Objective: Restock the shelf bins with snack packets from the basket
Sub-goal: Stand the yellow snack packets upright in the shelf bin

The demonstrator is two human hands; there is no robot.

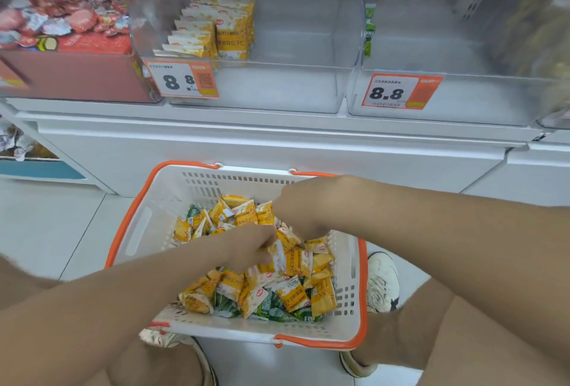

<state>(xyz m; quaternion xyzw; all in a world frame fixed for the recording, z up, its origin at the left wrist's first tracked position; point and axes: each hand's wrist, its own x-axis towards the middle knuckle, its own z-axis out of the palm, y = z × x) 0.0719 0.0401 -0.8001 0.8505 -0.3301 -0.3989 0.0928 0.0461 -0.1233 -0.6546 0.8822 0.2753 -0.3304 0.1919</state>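
A white basket (348,265) with orange handles stands on the floor between my feet. It holds several yellow snack packets (293,293) and green packets (271,313) beneath them. My left hand (256,245) reaches into the middle of the pile and its curled fingers pinch yellow packets. My right hand (299,210) is in the basket too, fingers curled down around yellow packets; its fingertips are hidden. Above, the clear middle shelf bin (277,89) holds a short row of yellow packets (212,31) at its left. The clear right bin (447,102) shows a few green packets (370,31).
A bin of red and pink wrapped snacks (61,15) sits at upper left. Orange price tags (185,79) hang on the bin fronts. A white shelf ledge (277,129) juts out over the basket. My shoes (382,281) flank the basket on the tiled floor.
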